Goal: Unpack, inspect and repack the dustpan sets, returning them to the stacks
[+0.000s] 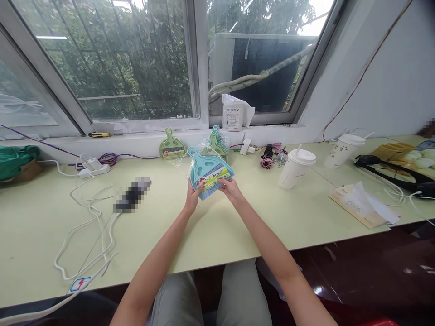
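Observation:
A blue dustpan and brush set [210, 173] in clear wrapping, with a yellow-green label, is held up above the table between both hands. My left hand [193, 195] grips its lower left edge, thumb on the label. At the lower right corner, my right hand [231, 188] pinches the set. Its handle points up and to the left. Behind it, a stack of similar wrapped sets [217, 141] leans against the wall under the window. One green set [172, 147] leans there too, further left.
On the pale green table [163, 240] are a blurred phone-like object [132, 195], white cables, a power strip [94, 170], paper cups [296, 170], a tissue pack [360, 206] and a black headset-like object [394, 174]. A yellow cutter [99, 134] lies on the sill.

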Tool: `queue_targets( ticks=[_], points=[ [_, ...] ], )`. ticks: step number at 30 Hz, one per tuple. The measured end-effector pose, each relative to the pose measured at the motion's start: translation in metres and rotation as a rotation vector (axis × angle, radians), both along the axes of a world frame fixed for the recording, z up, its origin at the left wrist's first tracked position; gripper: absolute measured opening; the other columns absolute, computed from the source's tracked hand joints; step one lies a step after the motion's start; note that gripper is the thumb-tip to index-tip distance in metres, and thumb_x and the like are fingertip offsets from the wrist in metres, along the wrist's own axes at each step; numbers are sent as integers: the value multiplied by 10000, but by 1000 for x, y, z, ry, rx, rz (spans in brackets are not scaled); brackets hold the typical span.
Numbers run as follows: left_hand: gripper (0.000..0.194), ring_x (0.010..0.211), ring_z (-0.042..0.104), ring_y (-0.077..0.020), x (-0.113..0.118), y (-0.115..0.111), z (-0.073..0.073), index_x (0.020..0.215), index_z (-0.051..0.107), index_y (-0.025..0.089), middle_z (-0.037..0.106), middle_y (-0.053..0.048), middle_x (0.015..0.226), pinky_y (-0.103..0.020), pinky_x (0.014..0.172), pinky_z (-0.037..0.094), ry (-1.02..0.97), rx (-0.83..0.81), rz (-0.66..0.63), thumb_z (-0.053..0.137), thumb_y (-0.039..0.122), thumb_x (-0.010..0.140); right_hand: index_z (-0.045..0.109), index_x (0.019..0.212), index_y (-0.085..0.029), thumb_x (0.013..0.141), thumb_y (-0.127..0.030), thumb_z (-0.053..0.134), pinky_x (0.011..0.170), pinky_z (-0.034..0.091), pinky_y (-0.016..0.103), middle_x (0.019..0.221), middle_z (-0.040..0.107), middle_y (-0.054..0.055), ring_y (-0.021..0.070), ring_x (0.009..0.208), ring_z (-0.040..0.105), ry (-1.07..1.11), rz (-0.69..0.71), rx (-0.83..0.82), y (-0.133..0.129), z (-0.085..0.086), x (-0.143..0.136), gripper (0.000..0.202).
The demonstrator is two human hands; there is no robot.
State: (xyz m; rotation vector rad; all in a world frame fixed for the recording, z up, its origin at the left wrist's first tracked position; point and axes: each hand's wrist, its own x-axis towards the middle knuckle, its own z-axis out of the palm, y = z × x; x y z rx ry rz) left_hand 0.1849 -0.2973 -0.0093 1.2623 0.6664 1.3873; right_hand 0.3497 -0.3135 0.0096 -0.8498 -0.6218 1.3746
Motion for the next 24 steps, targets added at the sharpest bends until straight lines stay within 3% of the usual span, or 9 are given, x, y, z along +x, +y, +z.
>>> queue_targets(
  ticks=[5,12,18,24],
  points=[
    [555,1174,527,-254,6,-7,-4,1244,399,235,549,-87,1247,-393,985,429,38,60,32,658,416,788,653,904,-168,774,-319,685,674,581,278,847,729,45,163,728,684,87,-78,-101,4,-5,2,202],
    [563,1160,535,-249,10,-16,-8,1314,330,234,567,-92,1231,-402,972,428,182,153,51,577,424,845,633,956,-191,755,-411,707,691,568,261,910,712,49,157,786,670,96,-104,-248,4,-6,8,307],
    [573,1157,534,-253,4,-11,-10,1328,338,241,552,-91,1259,-405,965,429,240,210,116,571,434,841,622,1001,-204,776,-482,668,730,554,272,970,701,59,165,867,662,107,-6,-252,6,-10,4,362],
    [582,1157,530,-253,2,-9,-10,1346,324,242,545,-89,1272,-404,971,418,310,255,114,553,440,849,612,980,-210,775,-533,643,717,541,264,871,689,29,136,761,649,82,24,-345,7,-11,5,383]
  ],
)
